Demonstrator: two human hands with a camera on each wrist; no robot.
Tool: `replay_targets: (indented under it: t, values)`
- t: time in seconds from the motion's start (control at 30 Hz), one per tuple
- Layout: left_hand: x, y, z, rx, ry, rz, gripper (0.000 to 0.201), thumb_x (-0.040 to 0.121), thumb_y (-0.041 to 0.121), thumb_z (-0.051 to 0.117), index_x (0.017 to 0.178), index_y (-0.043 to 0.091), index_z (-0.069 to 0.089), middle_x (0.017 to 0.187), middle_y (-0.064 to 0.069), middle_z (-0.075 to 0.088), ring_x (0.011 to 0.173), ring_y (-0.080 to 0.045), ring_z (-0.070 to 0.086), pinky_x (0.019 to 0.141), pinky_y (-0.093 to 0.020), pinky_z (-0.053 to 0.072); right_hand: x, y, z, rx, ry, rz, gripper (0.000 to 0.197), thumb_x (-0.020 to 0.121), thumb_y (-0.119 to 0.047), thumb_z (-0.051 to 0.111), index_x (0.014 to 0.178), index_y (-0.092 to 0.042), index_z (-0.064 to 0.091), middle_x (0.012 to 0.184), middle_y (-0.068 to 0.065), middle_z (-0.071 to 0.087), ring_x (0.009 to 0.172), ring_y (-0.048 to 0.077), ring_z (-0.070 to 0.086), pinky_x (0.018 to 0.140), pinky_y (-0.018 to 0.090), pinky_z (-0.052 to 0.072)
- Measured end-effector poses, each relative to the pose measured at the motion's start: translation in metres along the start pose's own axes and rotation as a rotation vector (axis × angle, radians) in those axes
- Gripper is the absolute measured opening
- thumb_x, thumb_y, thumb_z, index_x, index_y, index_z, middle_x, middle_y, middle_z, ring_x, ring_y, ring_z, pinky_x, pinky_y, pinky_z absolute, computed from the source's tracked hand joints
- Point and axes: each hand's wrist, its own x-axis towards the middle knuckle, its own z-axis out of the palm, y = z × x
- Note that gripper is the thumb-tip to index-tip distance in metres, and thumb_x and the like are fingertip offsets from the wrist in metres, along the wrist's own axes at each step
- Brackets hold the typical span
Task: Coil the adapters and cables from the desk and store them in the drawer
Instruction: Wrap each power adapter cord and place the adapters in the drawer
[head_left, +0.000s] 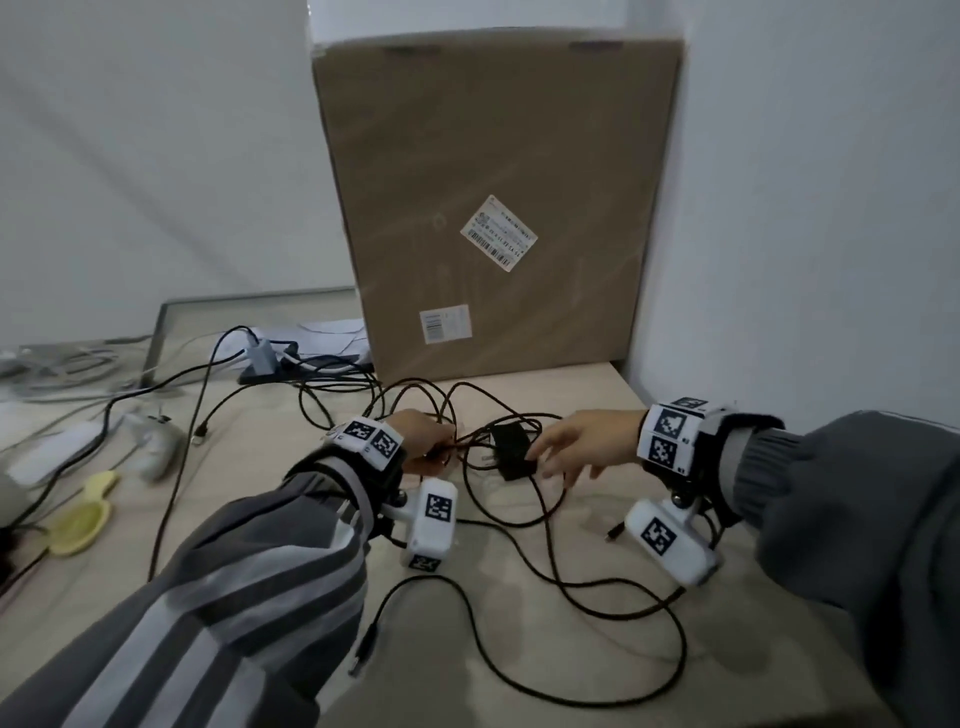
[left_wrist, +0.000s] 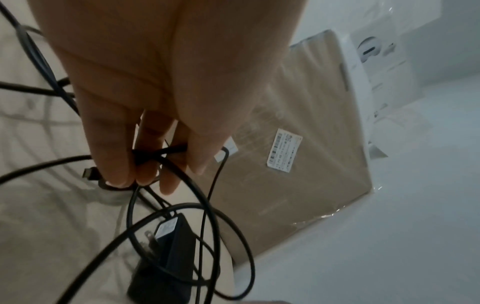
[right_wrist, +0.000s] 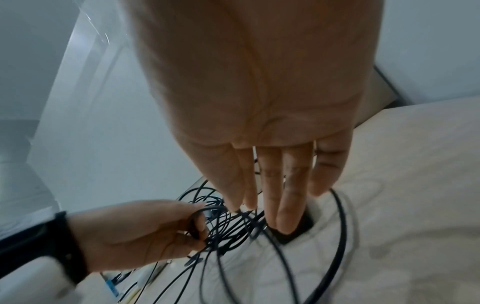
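Observation:
A black power adapter (head_left: 511, 449) (left_wrist: 166, 257) lies on the pale desk (head_left: 597, 395), with its metal prongs showing. Thin black cables (head_left: 545, 561) loop loosely around it and trail toward me. My left hand (head_left: 423, 441) (left_wrist: 145, 160) pinches a bundle of these cable loops (right_wrist: 223, 224) just left of the adapter. My right hand (head_left: 566, 452) (right_wrist: 270, 195) reaches in from the right with straight fingers, and its fingertips (right_wrist: 284, 222) hover at or touch the adapter's (right_wrist: 293, 230) right end. It holds nothing.
A large cardboard box (head_left: 493, 208) leans against the wall behind the cables. More cables, a grey charger (head_left: 260, 356), a white mouse (head_left: 156, 447) and a yellow case (head_left: 80, 519) lie at the left. A USB plug (head_left: 363, 649) lies near the front edge.

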Motion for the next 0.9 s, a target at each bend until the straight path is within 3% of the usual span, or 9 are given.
replay_targets:
  t: [0.13, 0.2, 0.27, 0.33, 0.43, 0.5, 0.63, 0.77, 0.9]
  values:
    - [-0.020, -0.016, -0.022, -0.032, 0.060, 0.024, 0.010, 0.096, 0.006, 0.050, 0.098, 0.004, 0.060, 0.077, -0.005, 0.058, 0.063, -0.013, 0.056, 0.062, -0.020, 0.050, -0.003, 0.000, -0.002, -0.003, 0.185, 0.005, 0.016, 0.089, -0.012, 0.060, 0.101, -0.020, 0.068, 0.094, 0.000, 0.069, 0.073, 0.004, 0.063, 0.058, 0.017, 0.044]
    - [-0.018, -0.023, -0.027, -0.026, 0.080, 0.042, 0.027, 0.096, 0.005, 0.051, 0.119, -0.006, 0.056, 0.091, -0.014, 0.066, 0.056, -0.010, 0.058, 0.055, -0.015, 0.049, 0.003, -0.005, 0.003, 0.014, 0.235, -0.035, 0.016, 0.088, -0.007, 0.060, 0.095, -0.018, 0.070, 0.094, 0.003, 0.070, 0.070, 0.002, 0.063, 0.058, 0.015, 0.046]
    - [-0.020, -0.025, -0.029, -0.028, 0.123, 0.054, 0.032, 0.095, 0.004, 0.052, 0.123, -0.010, 0.054, 0.118, -0.024, 0.063, 0.049, -0.005, 0.060, 0.056, -0.013, 0.051, 0.013, -0.016, 0.011, -0.010, 0.232, -0.093, 0.020, 0.088, -0.005, 0.059, 0.100, -0.015, 0.071, 0.096, 0.002, 0.069, 0.074, 0.003, 0.063, 0.060, 0.012, 0.046]
    - [-0.013, -0.030, -0.033, -0.122, 0.158, 0.028, 0.032, 0.095, 0.008, 0.052, 0.124, -0.005, 0.055, 0.124, -0.022, 0.061, 0.069, -0.007, 0.067, 0.072, -0.018, 0.054, 0.025, -0.027, 0.018, -0.105, 0.215, -0.132, 0.027, 0.088, -0.006, 0.059, 0.112, -0.014, 0.068, 0.102, -0.002, 0.068, 0.086, 0.006, 0.062, 0.070, 0.011, 0.046]
    - [-0.007, -0.039, -0.041, -0.151, 0.213, 0.057, 0.016, 0.091, 0.021, 0.060, 0.094, 0.006, 0.065, 0.100, -0.013, 0.064, 0.092, -0.023, 0.062, 0.099, -0.036, 0.049, 0.041, -0.033, 0.014, -0.253, 0.248, -0.131, 0.030, 0.088, -0.011, 0.061, 0.117, -0.016, 0.066, 0.114, 0.001, 0.066, 0.102, 0.014, 0.060, 0.087, 0.022, 0.045]
    - [0.002, -0.045, -0.047, -0.099, 0.229, 0.073, 0.033, 0.072, 0.039, 0.074, 0.079, 0.009, 0.063, 0.081, -0.011, 0.061, 0.080, -0.024, 0.060, 0.096, -0.045, 0.052, 0.048, -0.031, 0.010, -0.251, 0.299, -0.121, 0.031, 0.086, -0.008, 0.061, 0.116, -0.016, 0.066, 0.114, 0.004, 0.066, 0.104, 0.016, 0.060, 0.089, 0.026, 0.047]
    - [0.021, -0.049, -0.055, -0.050, 0.210, 0.071, 0.080, 0.031, 0.059, 0.075, 0.087, 0.002, 0.069, 0.081, -0.012, 0.067, 0.088, -0.032, 0.068, 0.094, -0.046, 0.053, 0.055, -0.029, 0.017, -0.306, 0.229, -0.095, 0.042, 0.086, -0.012, 0.064, 0.127, -0.017, 0.058, 0.127, 0.002, 0.059, 0.113, 0.017, 0.056, 0.092, 0.024, 0.043]
    - [0.018, -0.048, -0.058, -0.046, 0.215, 0.054, 0.055, 0.047, 0.053, 0.079, 0.073, 0.007, 0.064, 0.066, -0.007, 0.060, 0.073, -0.027, 0.059, 0.092, -0.046, 0.051, 0.063, -0.031, 0.031, -0.402, 0.156, -0.060, 0.056, 0.085, -0.024, 0.067, 0.136, -0.019, 0.045, 0.136, 0.001, 0.050, 0.122, 0.020, 0.049, 0.095, 0.026, 0.039]
    - [0.008, -0.050, -0.054, -0.020, 0.255, 0.056, 0.043, 0.070, 0.047, 0.074, 0.057, 0.015, 0.048, 0.061, -0.006, 0.052, 0.073, -0.027, 0.061, 0.092, -0.049, 0.051, 0.070, -0.037, 0.040, -0.383, 0.128, 0.012, 0.058, 0.078, -0.035, 0.075, 0.122, -0.015, 0.044, 0.114, 0.006, 0.057, 0.093, 0.019, 0.052, 0.074, 0.028, 0.041]
